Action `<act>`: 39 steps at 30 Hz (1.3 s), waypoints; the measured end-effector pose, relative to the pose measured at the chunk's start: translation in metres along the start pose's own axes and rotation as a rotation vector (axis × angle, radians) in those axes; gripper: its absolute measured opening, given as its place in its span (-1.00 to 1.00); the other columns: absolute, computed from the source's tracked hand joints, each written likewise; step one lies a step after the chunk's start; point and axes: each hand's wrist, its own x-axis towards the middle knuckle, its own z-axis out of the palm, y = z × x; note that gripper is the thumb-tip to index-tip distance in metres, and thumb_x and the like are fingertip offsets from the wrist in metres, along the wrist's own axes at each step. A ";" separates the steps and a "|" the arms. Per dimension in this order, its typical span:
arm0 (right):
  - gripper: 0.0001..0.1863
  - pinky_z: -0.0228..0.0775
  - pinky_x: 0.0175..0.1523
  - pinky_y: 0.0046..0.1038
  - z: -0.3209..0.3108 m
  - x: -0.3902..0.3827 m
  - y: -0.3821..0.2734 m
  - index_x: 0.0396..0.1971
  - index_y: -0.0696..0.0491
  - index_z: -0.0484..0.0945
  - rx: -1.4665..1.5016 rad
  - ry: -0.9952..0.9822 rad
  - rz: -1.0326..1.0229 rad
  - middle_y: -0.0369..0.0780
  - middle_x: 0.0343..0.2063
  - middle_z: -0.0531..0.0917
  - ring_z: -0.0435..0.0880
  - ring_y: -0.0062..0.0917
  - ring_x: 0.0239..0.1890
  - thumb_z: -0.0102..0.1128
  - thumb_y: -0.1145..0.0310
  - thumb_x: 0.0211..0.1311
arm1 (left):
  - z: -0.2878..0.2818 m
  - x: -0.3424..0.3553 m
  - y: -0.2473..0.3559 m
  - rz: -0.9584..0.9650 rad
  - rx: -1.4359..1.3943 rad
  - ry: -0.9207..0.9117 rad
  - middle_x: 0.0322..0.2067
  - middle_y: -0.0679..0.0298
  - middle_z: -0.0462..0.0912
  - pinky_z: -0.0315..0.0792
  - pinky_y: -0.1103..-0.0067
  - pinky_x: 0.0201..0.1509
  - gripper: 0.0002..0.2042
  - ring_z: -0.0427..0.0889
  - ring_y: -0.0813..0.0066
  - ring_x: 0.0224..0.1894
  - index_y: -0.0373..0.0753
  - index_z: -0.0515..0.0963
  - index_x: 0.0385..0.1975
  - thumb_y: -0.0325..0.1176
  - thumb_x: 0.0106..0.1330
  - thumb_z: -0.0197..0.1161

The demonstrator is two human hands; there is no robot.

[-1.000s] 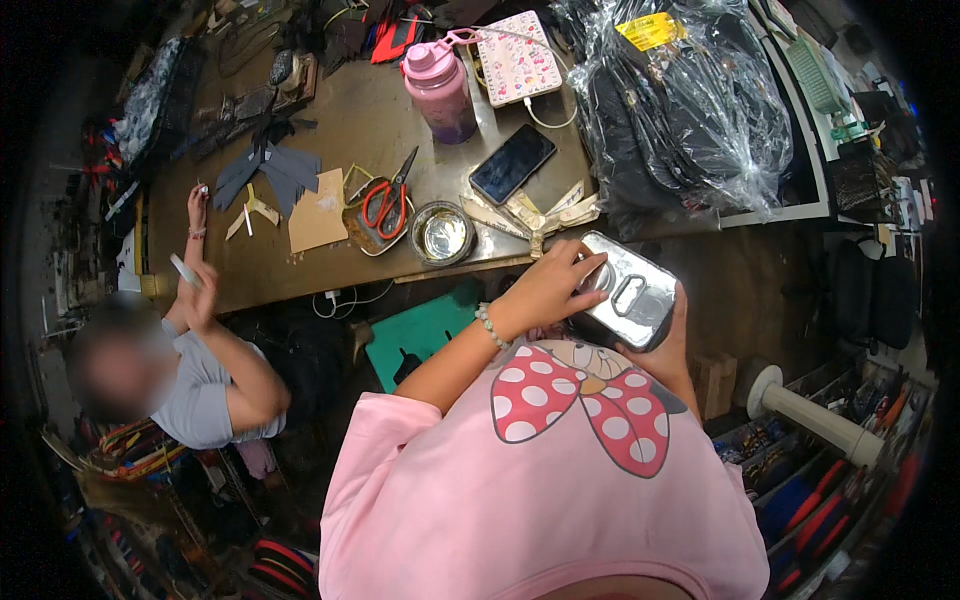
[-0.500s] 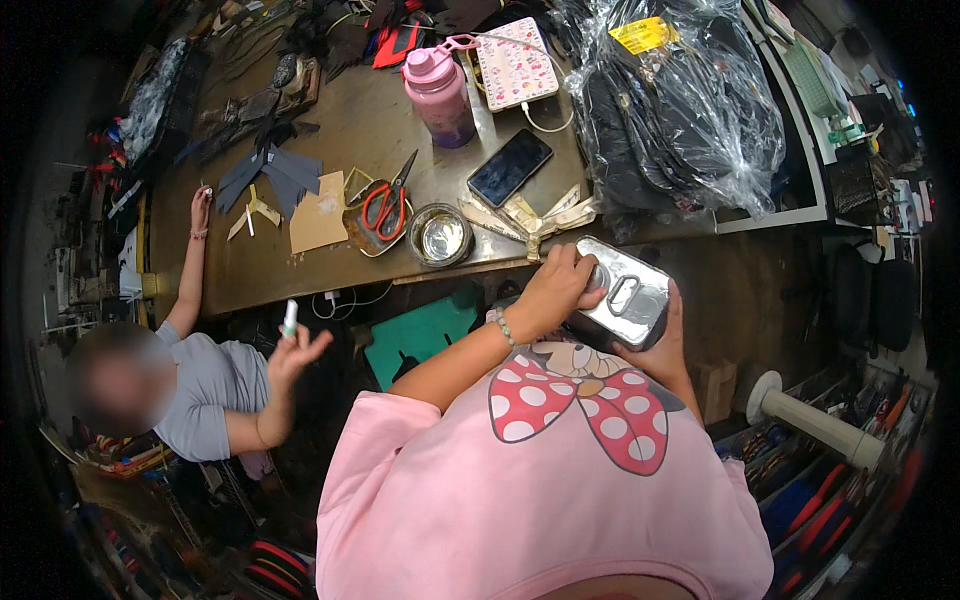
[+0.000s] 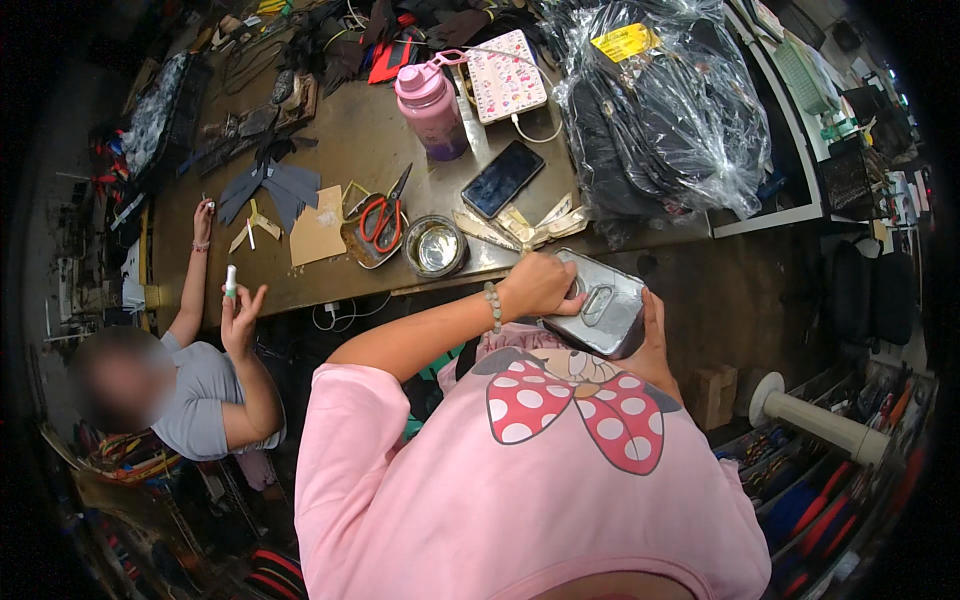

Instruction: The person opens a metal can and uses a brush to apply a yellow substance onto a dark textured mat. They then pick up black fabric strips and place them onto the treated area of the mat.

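A rectangular silver metal can [image 3: 618,283] with a folding handle on its top is held close against my body, just off the table's front edge. My left hand [image 3: 540,284] is closed over the round cap at the can's left corner; the fingers mostly hide the cap. Around the can's right side wraps my right hand [image 3: 652,345], partly hidden by the can. On the table just beyond lie cream-coloured strips [image 3: 555,228] fanned out beside a black phone [image 3: 503,180]. A round glass jar [image 3: 436,247] stands to their left.
Red-handled scissors [image 3: 368,222] rest in a small tray [image 3: 384,250], beside a tan board [image 3: 318,228]. A pink bottle [image 3: 430,108] stands farther back. Plastic-wrapped black goods [image 3: 660,120] fill the right. At left, a co-worker [image 3: 215,390] holds up a small white-and-green tube [image 3: 231,280].
The can has shifted slightly left and towards me, with both hands still on it. My left elbow has swung outward. The co-worker's raised hand has moved left and up with the tube.
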 end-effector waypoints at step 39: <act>0.31 0.16 0.22 -0.11 0.017 0.006 -0.007 0.38 -0.12 0.03 -0.153 0.011 0.068 0.00 0.19 0.21 0.25 -0.06 0.20 0.65 0.23 -0.55 | 0.007 -0.021 -0.019 -0.203 -0.189 -0.065 -0.61 -0.05 0.58 0.45 0.23 -0.42 -0.45 0.60 -0.06 -0.51 -0.28 0.45 -0.37 0.21 0.09 0.14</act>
